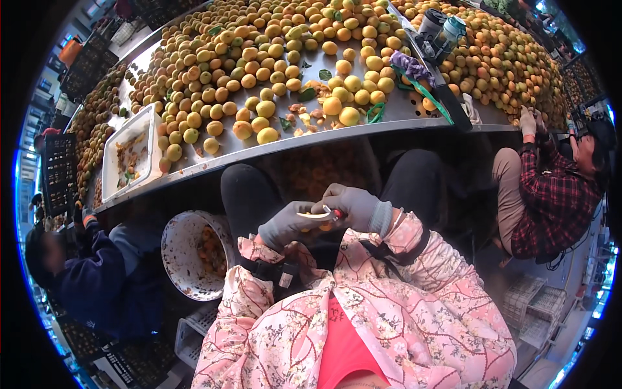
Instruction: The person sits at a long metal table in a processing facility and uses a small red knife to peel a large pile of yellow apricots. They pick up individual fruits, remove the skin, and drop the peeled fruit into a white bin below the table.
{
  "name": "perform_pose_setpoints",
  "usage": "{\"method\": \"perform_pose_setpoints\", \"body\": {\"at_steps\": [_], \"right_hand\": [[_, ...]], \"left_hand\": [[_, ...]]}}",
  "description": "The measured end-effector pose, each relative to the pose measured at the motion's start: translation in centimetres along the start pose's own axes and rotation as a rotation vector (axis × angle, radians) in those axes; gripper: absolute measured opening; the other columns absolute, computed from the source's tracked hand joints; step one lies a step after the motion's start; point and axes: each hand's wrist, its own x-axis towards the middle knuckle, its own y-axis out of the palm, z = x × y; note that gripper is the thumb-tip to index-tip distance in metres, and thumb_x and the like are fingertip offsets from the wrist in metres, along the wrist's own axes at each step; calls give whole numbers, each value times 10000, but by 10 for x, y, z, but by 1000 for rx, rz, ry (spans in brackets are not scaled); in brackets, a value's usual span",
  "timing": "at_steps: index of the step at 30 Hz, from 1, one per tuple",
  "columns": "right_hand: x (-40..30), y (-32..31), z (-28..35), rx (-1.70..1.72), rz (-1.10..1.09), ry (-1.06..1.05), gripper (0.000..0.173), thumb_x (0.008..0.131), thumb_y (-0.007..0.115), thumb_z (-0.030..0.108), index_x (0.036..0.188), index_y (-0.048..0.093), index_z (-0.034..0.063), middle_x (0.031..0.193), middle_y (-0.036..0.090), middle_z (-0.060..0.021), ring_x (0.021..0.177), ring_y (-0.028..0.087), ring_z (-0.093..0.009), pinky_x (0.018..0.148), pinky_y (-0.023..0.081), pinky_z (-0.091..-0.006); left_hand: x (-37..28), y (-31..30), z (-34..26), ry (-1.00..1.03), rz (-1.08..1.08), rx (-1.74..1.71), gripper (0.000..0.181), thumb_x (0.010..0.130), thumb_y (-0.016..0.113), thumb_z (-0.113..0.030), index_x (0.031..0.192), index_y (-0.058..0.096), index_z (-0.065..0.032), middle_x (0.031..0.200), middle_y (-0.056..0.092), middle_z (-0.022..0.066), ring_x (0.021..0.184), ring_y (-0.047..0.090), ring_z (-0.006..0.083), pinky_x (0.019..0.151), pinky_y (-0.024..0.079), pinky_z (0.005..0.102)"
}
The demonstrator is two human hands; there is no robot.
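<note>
Both my hands wear grey gloves and meet above my lap, below the metal table's edge. My right hand (352, 206) is closed around a small tool with a red part (336, 214); its kind cannot be told. My left hand (290, 224) is curled beside it, around something mostly hidden. A pale curved strip (313, 216) lies across the fingers where the hands meet. Some yellow-orange fruit (324, 227) shows just under the hands, partly covered by them. Many apricot-like fruits (267, 109) are heaped on the metal table (233, 154) in front of me, with peelings and leaves among them.
A white bucket (187, 253) with fruit scraps stands at my left. On the table are a white tray (156, 141) with scraps, a purple cloth (412, 67) and bottles (452, 31). A co-worker sits on each side. White crates (529, 301) stand at lower right.
</note>
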Motion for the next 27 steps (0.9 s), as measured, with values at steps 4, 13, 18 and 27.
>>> {"method": "perform_pose_setpoints", "body": {"at_steps": [4, 13, 18, 27], "right_hand": [[5, 2, -17, -70, -156, 39, 288, 724, 683, 142, 1008, 634, 121, 886, 573, -131, 859, 591, -307, 768, 476, -362], [86, -61, -12, 575, -657, 145, 268, 854, 647, 234, 1047, 631, 49, 602, 534, 14, 474, 474, -51, 442, 409, -236], [87, -61, -23, 698, -778, 187, 261, 871, 632, 203, 1064, 625, 28, 633, 496, 61, 472, 433, -29, 433, 401, -212], [23, -27, -56, 907, -907, 448, 218, 878, 608, 165, 1044, 589, 25, 879, 599, -38, 447, 471, -47, 545, 521, -286]], "left_hand": [[7, -6, 0, 55, 155, -1, 285, 832, 664, -201, 1051, 611, -26, 860, 617, 10, 673, 547, 61, 596, 432, 177], [46, -14, 11, 294, -220, 393, 562, 834, 668, -295, 1259, 453, 4, 1010, 611, 82, 804, 599, 113, 639, 496, 235], [52, -7, 11, 291, -422, 542, 517, 877, 638, -250, 1290, 446, -4, 1190, 549, 98, 1080, 523, 152, 917, 434, 274], [52, -26, 4, 347, -226, 271, 364, 911, 591, -182, 1227, 517, -17, 1083, 582, 26, 958, 516, 88, 831, 441, 231]]}}
